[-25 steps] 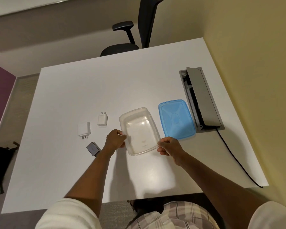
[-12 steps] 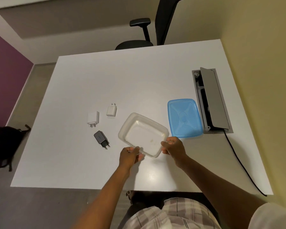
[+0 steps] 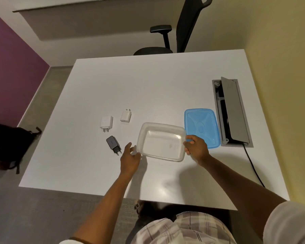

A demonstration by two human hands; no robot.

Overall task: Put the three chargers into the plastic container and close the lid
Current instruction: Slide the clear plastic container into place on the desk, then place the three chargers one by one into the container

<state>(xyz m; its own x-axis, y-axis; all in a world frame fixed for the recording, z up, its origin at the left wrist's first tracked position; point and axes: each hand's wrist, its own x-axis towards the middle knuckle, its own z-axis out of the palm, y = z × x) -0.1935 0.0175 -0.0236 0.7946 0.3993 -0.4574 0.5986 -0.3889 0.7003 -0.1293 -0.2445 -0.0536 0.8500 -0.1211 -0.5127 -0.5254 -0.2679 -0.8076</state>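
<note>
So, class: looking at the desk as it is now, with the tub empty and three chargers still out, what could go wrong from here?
1. The black charger lies right beside the left hand; a careless reach could knock it away.
2. The right hand grips the tub at the rim nearest the blue lid, so shifting the tub may push the lid towards the open cable hatch.
3. The two white chargers sit prongs exposed; dropped in carelessly, they may scratch the tub.

Container (image 3: 161, 141) between my hands: clear, slightly cloudy plastic, smooth, faint sheen. Lid (image 3: 202, 127): translucent blue plastic, glossy, moulded ribs. Two white chargers (image 3: 106, 122) (image 3: 125, 117): smooth plastic. Dark charger (image 3: 112, 142): grey plastic. Table (image 3: 148, 88): white, smooth, soft glare at near edge. Cable box flap (image 3: 234, 110): grey matt metal look.
</note>
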